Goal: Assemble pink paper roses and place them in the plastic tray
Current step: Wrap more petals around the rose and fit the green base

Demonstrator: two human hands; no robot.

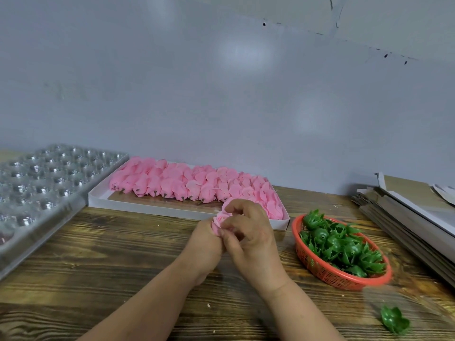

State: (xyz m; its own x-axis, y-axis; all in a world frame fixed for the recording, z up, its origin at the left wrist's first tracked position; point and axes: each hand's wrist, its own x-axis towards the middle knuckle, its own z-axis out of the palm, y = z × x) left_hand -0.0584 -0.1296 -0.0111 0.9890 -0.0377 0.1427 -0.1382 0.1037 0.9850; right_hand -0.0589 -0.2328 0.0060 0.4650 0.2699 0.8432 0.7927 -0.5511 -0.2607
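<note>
Pink paper rose: held above the middle of the tabletop, just in front of the white box. Gripped low by left hand, fingers curled round the base, probably to keep the bloom steady and facing up. Worked from above by right hand, fingers bent and pinching at the outer petals, apparently shaping or seating them.

Supply of pink petal heads: packed in rows in the white box, stems toward the person, within easy reach.

Green plastic calyxes: heaped in red basket at right, close to the working hand. One loose green calyx lying alone on the tabletop, near the front right edge.

Clear plastic tray: set at far left, well apart from the rose. Cups appeared unfilled, though blurred. Rose judged not yet ready for placing.

Flat cardboard stack: at far right.
</note>
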